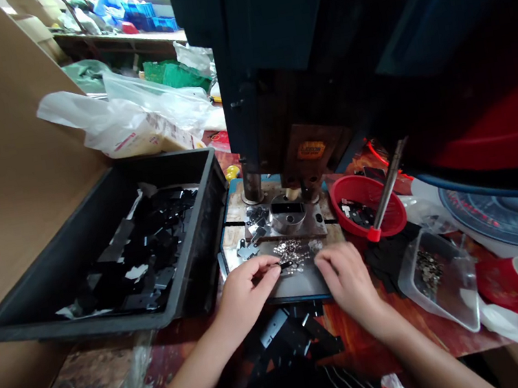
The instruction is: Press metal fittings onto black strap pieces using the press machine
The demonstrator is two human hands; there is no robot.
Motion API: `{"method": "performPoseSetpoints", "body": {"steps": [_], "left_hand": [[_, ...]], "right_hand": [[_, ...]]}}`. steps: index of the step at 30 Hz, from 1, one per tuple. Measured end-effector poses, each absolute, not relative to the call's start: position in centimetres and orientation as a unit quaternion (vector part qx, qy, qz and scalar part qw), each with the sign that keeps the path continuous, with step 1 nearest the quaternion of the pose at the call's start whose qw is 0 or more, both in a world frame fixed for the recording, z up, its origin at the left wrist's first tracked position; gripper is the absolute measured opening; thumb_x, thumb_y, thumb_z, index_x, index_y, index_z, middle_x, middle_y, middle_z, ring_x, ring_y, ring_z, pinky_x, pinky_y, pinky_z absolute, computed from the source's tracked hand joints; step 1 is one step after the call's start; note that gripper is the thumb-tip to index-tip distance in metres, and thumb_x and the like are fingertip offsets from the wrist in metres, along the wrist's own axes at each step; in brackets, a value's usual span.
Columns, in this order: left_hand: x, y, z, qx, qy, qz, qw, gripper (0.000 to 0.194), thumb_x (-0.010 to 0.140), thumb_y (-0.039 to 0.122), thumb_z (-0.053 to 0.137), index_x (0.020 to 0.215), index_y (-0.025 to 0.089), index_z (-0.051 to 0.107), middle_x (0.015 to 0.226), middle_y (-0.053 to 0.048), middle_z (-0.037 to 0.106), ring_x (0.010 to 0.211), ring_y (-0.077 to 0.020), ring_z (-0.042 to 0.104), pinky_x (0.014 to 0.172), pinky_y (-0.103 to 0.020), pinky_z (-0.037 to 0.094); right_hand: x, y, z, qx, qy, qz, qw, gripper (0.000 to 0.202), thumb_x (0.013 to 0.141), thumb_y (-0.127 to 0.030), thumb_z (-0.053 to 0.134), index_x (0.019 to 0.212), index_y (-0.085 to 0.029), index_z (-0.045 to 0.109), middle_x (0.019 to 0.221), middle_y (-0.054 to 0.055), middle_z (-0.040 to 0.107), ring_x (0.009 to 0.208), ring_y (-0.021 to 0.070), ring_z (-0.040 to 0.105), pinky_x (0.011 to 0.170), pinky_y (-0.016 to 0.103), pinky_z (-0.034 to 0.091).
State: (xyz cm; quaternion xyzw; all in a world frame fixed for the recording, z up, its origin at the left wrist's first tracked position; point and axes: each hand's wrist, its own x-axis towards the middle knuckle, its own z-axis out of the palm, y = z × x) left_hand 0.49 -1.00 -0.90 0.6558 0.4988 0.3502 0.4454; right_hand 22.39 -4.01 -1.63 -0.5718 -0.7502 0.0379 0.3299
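Observation:
My left hand (252, 281) is closed in a pinch, thumb against forefinger, on a small dark strip (286, 264) that sticks out to the right. Just beyond it, a pile of small shiny metal pieces (292, 251) lies on the press's metal bed (294, 289). To the right of that pile, my right hand (346, 270) is curled with its fingertips together by a few of these bits; whatever they hold is too small to name. Behind the pile stands a round metal die (287, 213) with a dark slot, under the press head (313, 146). Flat metal plates (256, 219) lie left of the die.
A grey bin (178, 305) of black plates stands on the left. At right are a red basket (344, 188) with a metal rod tool (389, 185) leaning in it, a clear tub (468, 292) of small parts and a red mug (504, 286). Black plates (291, 336) lie in front.

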Motion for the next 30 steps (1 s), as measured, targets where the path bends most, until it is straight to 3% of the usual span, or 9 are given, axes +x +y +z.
{"method": "performPoseSetpoints", "body": {"steps": [4, 12, 16, 21, 26, 30], "left_hand": [[0.4, -0.8, -1.0, 0.651, 0.496, 0.365, 0.444, 0.016, 0.083, 0.032, 0.059, 0.09, 0.023, 0.07, 0.09, -0.001, 0.071, 0.084, -0.017, 0.065, 0.078, -0.03, 0.05], [0.0, -0.7, -1.3, 0.62, 0.501, 0.378, 0.471, 0.019, 0.081, 0.033, 0.062, 0.094, 0.022, 0.07, 0.094, -0.002, 0.071, 0.087, -0.0183, 0.065, 0.08, -0.031, 0.05], [0.4, -0.1, -0.9, 0.607, 0.502, 0.397, 0.471, 0.018, 0.081, 0.033, 0.061, 0.091, 0.021, 0.071, 0.09, -0.003, 0.071, 0.084, -0.0185, 0.065, 0.078, -0.031, 0.051], [1.4, 2.7, 0.7, 0.622, 0.496, 0.443, 0.412, 0.018, 0.081, 0.034, 0.061, 0.09, 0.022, 0.071, 0.09, -0.003, 0.071, 0.084, -0.0189, 0.065, 0.077, -0.031, 0.051], [3.0, 6.2, 2.1, 0.669, 0.485, 0.452, 0.337, 0.02, 0.085, 0.033, 0.056, 0.095, 0.022, 0.07, 0.093, -0.002, 0.072, 0.084, -0.0183, 0.066, 0.079, -0.031, 0.051], [4.1, 7.8, 2.2, 0.698, 0.497, 0.439, 0.27, 0.02, 0.086, 0.031, 0.055, 0.092, 0.021, 0.071, 0.092, -0.003, 0.072, 0.088, -0.0189, 0.064, 0.08, -0.031, 0.049]], "right_hand": [[21.8, 1.7, 0.5, -0.596, -0.718, -0.013, 0.36, 0.017, 0.091, -0.027, 0.05, 0.081, -0.02, 0.061, 0.083, 0.004, 0.063, 0.082, 0.0196, 0.053, 0.08, 0.035, 0.039], [19.9, 6.2, 1.4, -0.597, -0.731, -0.091, 0.317, 0.019, 0.089, -0.033, 0.054, 0.082, -0.023, 0.068, 0.08, 0.004, 0.062, 0.083, 0.0211, 0.051, 0.075, 0.034, 0.037], [20.2, 5.2, 1.4, -0.556, -0.76, -0.065, 0.331, 0.018, 0.089, -0.035, 0.054, 0.091, -0.026, 0.07, 0.09, 0.003, 0.064, 0.092, 0.0209, 0.052, 0.088, 0.039, 0.037], [20.4, 4.2, 1.0, -0.551, -0.759, -0.06, 0.341, 0.022, 0.09, -0.035, 0.053, 0.104, -0.027, 0.067, 0.103, 0.003, 0.063, 0.105, 0.0231, 0.051, 0.103, 0.049, 0.029], [21.0, 3.9, 0.2, -0.528, -0.747, -0.025, 0.403, 0.028, 0.091, -0.032, 0.05, 0.115, -0.024, 0.061, 0.116, 0.007, 0.06, 0.113, 0.0228, 0.051, 0.1, 0.046, 0.038], [21.5, 3.7, -0.2, -0.529, -0.744, -0.033, 0.407, 0.027, 0.091, -0.03, 0.05, 0.115, -0.026, 0.061, 0.115, 0.005, 0.062, 0.115, 0.0236, 0.05, 0.102, 0.048, 0.037]]}}
